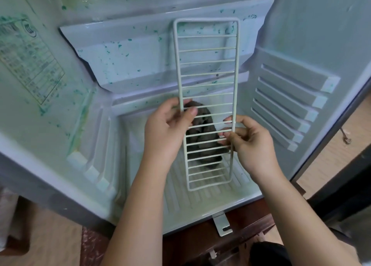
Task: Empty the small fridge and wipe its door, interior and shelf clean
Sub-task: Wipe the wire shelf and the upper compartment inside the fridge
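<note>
A white wire shelf (pixel 207 69) stands lengthwise in front of the open small fridge (pixel 140 65), its far end pointing to the back wall. My left hand (pixel 166 129) pinches the shelf's left rail, thumb across the wires. My right hand (pixel 249 143) pinches the right rail between thumb and fingertips. Behind the wires a dark grey cloth (pixel 202 129) lies bunched on the ribbed fridge floor (pixel 180 193). Green specks and smears dot the back wall and the left wall.
The left wall bears a printed label (pixel 30 63) and moulded shelf rails (pixel 94 165). More shelf rails (pixel 291 105) line the right wall. A metal hinge bracket (pixel 221 223) juts from the fridge's front edge. A dark wooden stand (pixel 216 239) carries the fridge above wood-look flooring (pixel 50 239).
</note>
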A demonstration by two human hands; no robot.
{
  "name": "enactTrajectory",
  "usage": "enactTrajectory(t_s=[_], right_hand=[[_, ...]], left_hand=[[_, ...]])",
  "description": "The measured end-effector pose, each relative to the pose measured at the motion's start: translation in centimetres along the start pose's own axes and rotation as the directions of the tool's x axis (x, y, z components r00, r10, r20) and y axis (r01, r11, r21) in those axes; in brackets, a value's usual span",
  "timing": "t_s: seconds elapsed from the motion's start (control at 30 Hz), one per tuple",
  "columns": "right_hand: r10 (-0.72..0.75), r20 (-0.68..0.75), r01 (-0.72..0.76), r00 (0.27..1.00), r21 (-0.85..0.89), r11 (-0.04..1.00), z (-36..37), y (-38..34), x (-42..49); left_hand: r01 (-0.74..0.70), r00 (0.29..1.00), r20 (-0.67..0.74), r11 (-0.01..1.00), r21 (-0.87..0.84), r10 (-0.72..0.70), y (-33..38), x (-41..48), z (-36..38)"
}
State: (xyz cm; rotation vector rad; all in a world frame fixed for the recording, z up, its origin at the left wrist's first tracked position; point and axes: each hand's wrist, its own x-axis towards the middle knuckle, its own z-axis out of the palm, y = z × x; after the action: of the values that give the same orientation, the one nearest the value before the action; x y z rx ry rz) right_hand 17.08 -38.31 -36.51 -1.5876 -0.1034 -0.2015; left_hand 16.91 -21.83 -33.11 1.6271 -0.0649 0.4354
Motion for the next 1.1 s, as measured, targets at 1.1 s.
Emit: enactTrajectory(t_s=[1.1], right_hand=[[-0.262, -0.1, 0.272, 0.96, 0.096, 0.958, 1.7, -6.1, 1.5]], left_hand=[[0.027, 0.999, -0.02, 0.993, -0.113, -0.029, 0.1, -0.5, -1.2]])
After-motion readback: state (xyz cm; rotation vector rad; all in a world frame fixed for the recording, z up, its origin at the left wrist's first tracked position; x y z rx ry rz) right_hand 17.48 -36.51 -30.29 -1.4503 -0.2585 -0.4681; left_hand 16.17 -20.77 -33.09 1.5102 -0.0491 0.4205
